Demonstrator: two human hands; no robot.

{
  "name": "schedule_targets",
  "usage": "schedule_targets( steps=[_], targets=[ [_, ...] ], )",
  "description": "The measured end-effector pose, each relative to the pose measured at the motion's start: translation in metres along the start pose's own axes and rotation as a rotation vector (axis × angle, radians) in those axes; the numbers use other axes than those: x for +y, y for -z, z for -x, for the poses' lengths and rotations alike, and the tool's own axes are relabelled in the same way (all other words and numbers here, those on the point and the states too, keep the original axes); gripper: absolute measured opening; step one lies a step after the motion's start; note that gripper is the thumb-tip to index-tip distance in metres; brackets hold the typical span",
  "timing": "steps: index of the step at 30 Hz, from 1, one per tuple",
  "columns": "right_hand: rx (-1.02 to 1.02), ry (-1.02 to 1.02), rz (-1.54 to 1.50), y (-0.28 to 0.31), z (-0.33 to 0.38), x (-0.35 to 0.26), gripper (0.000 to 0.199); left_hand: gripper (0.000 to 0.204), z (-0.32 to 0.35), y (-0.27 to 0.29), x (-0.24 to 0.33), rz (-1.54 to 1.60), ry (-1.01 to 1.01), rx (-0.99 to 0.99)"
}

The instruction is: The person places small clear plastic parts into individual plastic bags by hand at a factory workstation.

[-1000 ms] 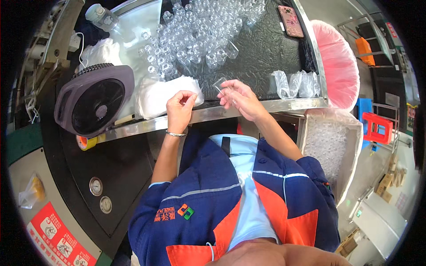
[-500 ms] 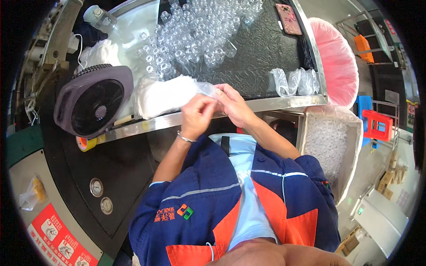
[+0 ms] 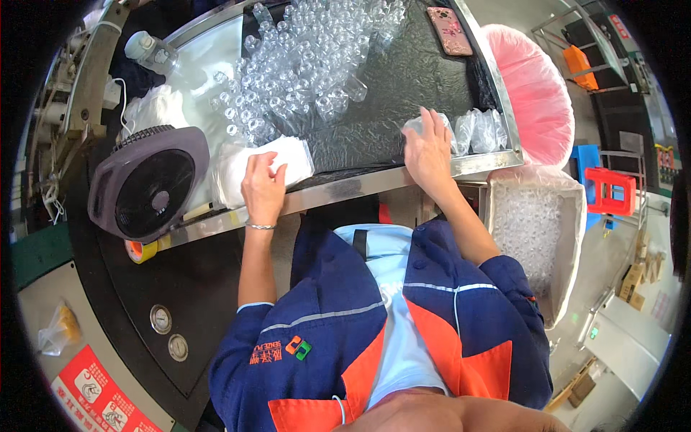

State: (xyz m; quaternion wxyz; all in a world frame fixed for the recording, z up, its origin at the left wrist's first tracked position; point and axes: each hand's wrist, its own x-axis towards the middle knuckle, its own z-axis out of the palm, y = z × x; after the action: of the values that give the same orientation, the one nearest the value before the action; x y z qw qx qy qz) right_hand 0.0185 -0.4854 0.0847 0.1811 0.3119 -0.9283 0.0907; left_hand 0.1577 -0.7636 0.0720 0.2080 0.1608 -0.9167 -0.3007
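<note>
My left hand (image 3: 263, 189) rests on a stack of thin white plastic sheets or bags (image 3: 296, 160) by the table's near edge. Its fingers are loosely bent, thumb apart, and nothing shows gripped. Farther right, my right hand (image 3: 430, 156) reaches over the near rim with fingers stretched and spread. Its fingertips touch a clear plastic-wrapped bundle (image 3: 448, 128), partly hidden by the hand. More wrapped bundles (image 3: 484, 133) stand just right of it. Beyond both hands lies a large heap of small clear plastic bottles (image 3: 306, 72).
A dark fan (image 3: 155, 186) stands left, with yellow tape (image 3: 140, 250) below. A lidded jar (image 3: 150, 49) is at far left, a pink phone (image 3: 450, 31) at far right. A pink-lined container (image 3: 533, 93) and a lined box of clear pieces (image 3: 529, 237) flank the metal rim (image 3: 345, 189).
My hands were together, pinching a clear plastic bag at the table's edge. They have parted: the left moved left onto the white stack, the right moved right to the wrapped bundles.
</note>
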Motion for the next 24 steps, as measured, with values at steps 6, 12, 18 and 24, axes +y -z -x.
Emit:
schedule_targets(
  steps=[6,12,18,24],
  targets=[
    [0.133,0.072,-0.472,-0.038,-0.077,-0.025,0.034,0.025,-0.001,0.002,-0.011,-0.199,0.134,-0.074],
    [-0.225,-0.149,-0.403,-0.062,-0.1,-0.028,0.052,0.013,0.003,-0.002,-0.029,0.057,0.282,-0.029],
    [-0.162,-0.363,-1.133,-0.049,-0.056,0.008,0.059,0.009,0.005,0.001,-0.036,0.245,0.399,-0.023],
    [-0.082,-0.374,-1.519,-0.019,-0.025,0.006,0.043,0.004,0.01,-0.002,-0.022,0.564,0.461,-0.041]
  ],
)
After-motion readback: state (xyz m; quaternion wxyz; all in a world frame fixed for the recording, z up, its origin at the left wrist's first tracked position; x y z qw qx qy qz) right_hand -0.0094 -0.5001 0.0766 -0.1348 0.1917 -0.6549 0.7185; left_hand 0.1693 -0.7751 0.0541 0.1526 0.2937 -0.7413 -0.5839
